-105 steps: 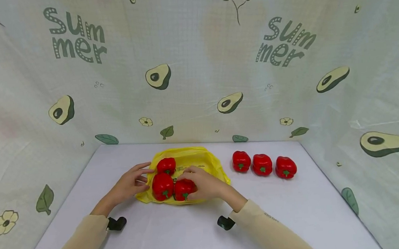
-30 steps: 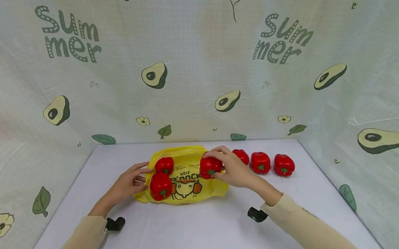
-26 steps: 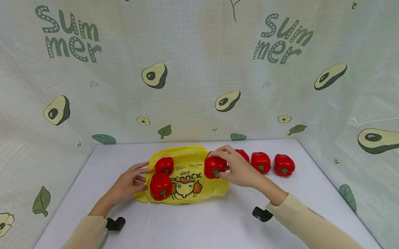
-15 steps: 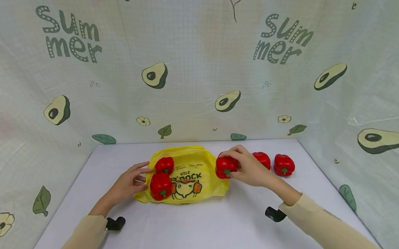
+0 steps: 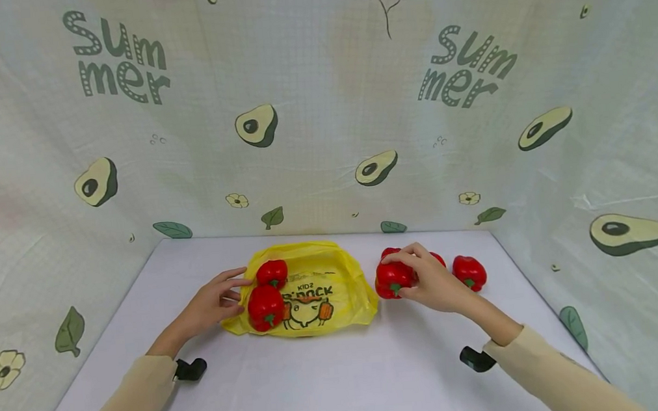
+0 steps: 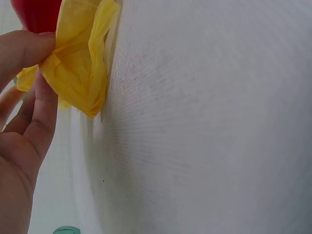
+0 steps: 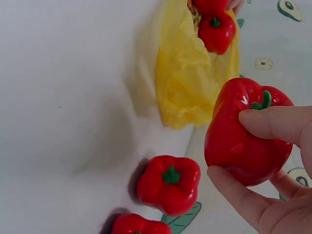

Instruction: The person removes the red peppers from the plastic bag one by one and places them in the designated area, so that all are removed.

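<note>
My right hand (image 5: 437,281) grips a red bell pepper (image 5: 393,277) by its sides, just right of the yellow plastic bag (image 5: 346,308). In the right wrist view this pepper (image 7: 246,139) is held clear of the white surface, thumb beside its green stem. At the bag's left edge, my left hand (image 5: 208,305) pinches the thin yellow plastic (image 6: 75,68) between thumb and finger. Two more red bell peppers lie on the bag: a front one (image 5: 265,307) and a back one (image 5: 272,273). The bag is spread flat, with a printed cartoon face showing.
Three red bell peppers stand in a row on the white table (image 5: 298,391) at right: one mostly hidden behind the held pepper, a middle one (image 5: 437,258) partly behind my hand, and a right one (image 5: 469,272). A printed cloth (image 5: 311,135) hangs behind.
My right hand has lifted one bell pepper off the bag's front and carried it rightward, past the bag's right edge. The left hand has stayed at the bag's left side.
</note>
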A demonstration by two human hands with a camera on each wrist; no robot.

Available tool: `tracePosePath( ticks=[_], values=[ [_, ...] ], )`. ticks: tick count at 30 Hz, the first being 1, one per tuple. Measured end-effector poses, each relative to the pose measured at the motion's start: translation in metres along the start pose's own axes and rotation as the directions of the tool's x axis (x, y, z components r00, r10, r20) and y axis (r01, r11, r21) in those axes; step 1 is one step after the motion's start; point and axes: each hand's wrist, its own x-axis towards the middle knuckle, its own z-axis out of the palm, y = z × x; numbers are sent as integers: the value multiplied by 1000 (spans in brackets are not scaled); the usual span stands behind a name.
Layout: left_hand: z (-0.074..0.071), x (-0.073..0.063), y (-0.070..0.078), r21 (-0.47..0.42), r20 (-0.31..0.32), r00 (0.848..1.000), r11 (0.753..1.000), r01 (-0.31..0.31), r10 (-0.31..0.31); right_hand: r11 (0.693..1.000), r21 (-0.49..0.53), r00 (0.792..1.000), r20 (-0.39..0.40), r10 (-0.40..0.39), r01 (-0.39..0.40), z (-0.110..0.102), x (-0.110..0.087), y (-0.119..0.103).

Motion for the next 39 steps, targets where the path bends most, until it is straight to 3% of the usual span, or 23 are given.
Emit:
tracePosePath(
  ticks=[8, 19, 39],
  values=[
    [1, 0, -3, -6, 3, 1000, 1000, -14, 14, 1000, -5, 999, 32, 20, -20, 0, -17, 16],
    [2, -3, -2, 1, 1, 1000, 1000, -10, 10, 998, 62, 999, 43, 18, -21, 14, -34, 35],
    [0, -2, -1, -15, 0, 1000, 1000, 16, -16, 996, 65, 997, 62, 56, -60, 34, -40, 49]
  ],
)
